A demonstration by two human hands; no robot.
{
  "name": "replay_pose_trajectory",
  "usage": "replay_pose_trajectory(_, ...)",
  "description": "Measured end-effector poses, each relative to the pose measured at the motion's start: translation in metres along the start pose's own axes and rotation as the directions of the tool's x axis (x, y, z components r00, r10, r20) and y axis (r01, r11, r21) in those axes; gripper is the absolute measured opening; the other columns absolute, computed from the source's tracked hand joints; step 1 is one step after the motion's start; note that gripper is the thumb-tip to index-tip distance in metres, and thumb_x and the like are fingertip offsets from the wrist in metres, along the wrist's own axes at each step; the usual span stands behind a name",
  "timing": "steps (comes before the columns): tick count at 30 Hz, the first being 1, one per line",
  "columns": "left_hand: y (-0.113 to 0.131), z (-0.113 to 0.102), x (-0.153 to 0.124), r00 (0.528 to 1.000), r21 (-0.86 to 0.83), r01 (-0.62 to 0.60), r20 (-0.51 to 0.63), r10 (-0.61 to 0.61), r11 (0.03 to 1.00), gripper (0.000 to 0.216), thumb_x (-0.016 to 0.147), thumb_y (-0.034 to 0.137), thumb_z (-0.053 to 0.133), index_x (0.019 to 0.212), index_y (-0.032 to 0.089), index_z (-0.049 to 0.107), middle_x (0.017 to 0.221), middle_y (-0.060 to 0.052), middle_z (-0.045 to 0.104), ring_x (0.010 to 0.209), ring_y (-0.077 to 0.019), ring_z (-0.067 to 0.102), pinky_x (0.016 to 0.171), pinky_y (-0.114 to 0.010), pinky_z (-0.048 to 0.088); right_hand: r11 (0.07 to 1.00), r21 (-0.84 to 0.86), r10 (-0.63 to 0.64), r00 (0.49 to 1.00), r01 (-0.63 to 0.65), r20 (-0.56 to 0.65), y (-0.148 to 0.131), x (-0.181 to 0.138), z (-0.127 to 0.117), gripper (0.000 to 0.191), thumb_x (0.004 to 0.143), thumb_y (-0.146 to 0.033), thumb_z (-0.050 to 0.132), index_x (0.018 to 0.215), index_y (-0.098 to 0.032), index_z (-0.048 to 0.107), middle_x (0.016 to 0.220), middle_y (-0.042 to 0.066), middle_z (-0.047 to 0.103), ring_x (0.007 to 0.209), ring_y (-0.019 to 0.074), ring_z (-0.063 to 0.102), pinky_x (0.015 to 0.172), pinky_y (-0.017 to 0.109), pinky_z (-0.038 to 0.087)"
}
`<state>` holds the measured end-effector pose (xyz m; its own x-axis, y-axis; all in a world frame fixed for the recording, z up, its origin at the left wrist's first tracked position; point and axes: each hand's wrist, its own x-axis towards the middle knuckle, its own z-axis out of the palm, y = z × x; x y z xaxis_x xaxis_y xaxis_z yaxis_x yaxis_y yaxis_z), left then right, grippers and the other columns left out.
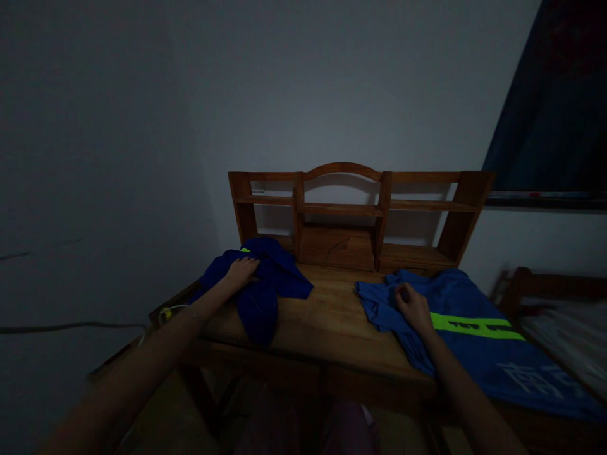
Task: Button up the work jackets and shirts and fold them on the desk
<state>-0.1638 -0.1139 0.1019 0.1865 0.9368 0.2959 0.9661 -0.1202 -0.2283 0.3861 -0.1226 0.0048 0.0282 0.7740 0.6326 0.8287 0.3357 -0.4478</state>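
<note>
My left hand (pixel 241 273) rests on a crumpled dark blue garment (pixel 258 309) at the left of the wooden table, its fingers laid over the cloth. A small yellow-green patch shows near the garment's top. On the right lies a lighter blue garment (pixel 455 297) with a yellow-green band and pale printed characters, spread over the table's right side and beyond its edge. My right hand (pixel 413 308) is over this garment's left part, its fingers curled in towards the thumb. Whatever those fingers may hold is too dark to make out.
A wooden shelf unit (pixel 339 210) stands along the table's back against the wall. At the left end, a pale cord with a yellow piece (pixel 167 312) lies near the table edge (pixel 303 363). Far right is a wooden frame (pixel 559 284) with pale bedding. The room is dim.
</note>
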Motion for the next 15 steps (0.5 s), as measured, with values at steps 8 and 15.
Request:
replay_pose_trajectory(8,0.008,-0.028,0.019,0.953,-0.023,0.265,-0.143,-0.266,0.964,0.037,0.087,0.017,0.032,0.119,0.01,0.049,0.091,-0.019,0.066,0.086,-0.031,0.064,0.075,-0.043,0.046,1.0,-0.006,0.003,1.0,-0.003,0.005,-0.001,0.002,-0.002,0.024,0.083,-0.039,0.042,0.089,-0.021,0.058,0.077,0.004,0.065,0.062,0.0174,0.06,0.057,0.025,0.04)
replay_pose_trajectory(15,0.007,-0.111,0.053,0.743,-0.555,0.221,-0.436,-0.507,0.802,0.04,0.093,0.016,0.024,0.129,0.008,0.039,0.113,-0.012,0.06,0.103,-0.0226,0.057,0.087,-0.038,0.046,0.999,-0.034,-0.002,1.0,0.002,0.004,-0.002,0.001,-0.005,0.025,0.085,-0.039,0.04,0.089,-0.021,0.056,0.072,0.003,0.063,0.062,0.0178,0.06,0.058,0.025,0.039)
